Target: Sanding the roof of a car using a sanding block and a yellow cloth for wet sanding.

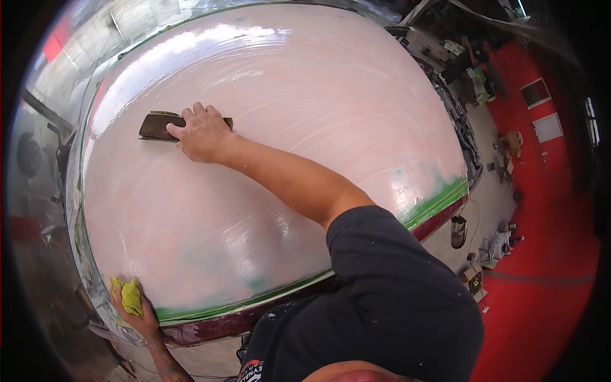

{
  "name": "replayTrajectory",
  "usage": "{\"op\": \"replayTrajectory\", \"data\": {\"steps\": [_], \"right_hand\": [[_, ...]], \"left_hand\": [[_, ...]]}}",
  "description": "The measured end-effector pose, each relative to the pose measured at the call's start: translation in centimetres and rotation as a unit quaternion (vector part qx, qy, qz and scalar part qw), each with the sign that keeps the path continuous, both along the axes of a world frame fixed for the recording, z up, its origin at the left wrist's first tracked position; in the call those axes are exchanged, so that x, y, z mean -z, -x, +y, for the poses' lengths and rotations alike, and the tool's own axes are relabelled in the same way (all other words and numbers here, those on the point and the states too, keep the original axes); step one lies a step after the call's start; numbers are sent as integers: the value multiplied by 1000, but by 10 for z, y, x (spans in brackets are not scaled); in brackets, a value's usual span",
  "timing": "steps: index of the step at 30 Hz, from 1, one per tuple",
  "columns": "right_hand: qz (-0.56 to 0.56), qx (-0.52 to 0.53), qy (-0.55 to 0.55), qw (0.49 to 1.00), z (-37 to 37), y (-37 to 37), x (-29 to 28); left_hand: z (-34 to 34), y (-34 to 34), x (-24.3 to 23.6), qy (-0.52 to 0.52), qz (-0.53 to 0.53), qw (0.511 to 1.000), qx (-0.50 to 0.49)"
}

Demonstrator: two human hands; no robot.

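A large curved car panel (305, 108), pale pink and wet-looking, fills most of the view. My right hand (200, 132) reaches far across it and presses a dark brown sanding block (156, 125) flat on the panel's upper left. My left hand (137, 312) rests at the panel's near left edge, closed on a yellow-green cloth (129, 294). Green tape (439, 200) runs along the panel's lower edge, above a dark red body strip (216, 328).
A red floor (541, 274) lies to the right with small cans and boxes (499, 245) scattered on a grey strip. A side mirror (458, 230) hangs below the panel's right edge. Clear plastic sheeting (48, 191) covers the left side. Workshop clutter (474, 70) stands at the upper right.
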State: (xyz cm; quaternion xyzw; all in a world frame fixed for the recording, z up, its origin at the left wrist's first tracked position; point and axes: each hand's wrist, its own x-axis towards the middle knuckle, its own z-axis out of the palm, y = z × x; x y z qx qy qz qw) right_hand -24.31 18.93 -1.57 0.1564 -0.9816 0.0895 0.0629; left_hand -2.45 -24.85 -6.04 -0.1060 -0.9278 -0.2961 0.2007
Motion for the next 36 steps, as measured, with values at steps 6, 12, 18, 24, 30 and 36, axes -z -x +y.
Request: {"op": "replayTrajectory", "data": {"steps": [6, 12, 18, 24, 30, 36], "right_hand": [[4, 250, -116, 961, 212, 3, 0], [-97, 644, -99, 752, 440, -126, -6], [-85, 622, -43, 777, 393, -56, -7], [28, 217, 9, 976, 56, 94, 13], [-23, -51, 3, 998, -88, 66, -2], [-41, 280, -75, 956, 184, 95, 2]], "left_hand": [[0, -6, -1, -23, -11, 999, -20], [-2, -8, -4, -6, -32, 999, -35], [12, -10, -13, -6, -33, 998, -51], [12, -4, -15, 11, -16, 999, -30], [7, -2, -8, -12, -13, 1000, -22], [-2, -10, -1, -30, -21, 999, -38]]}}
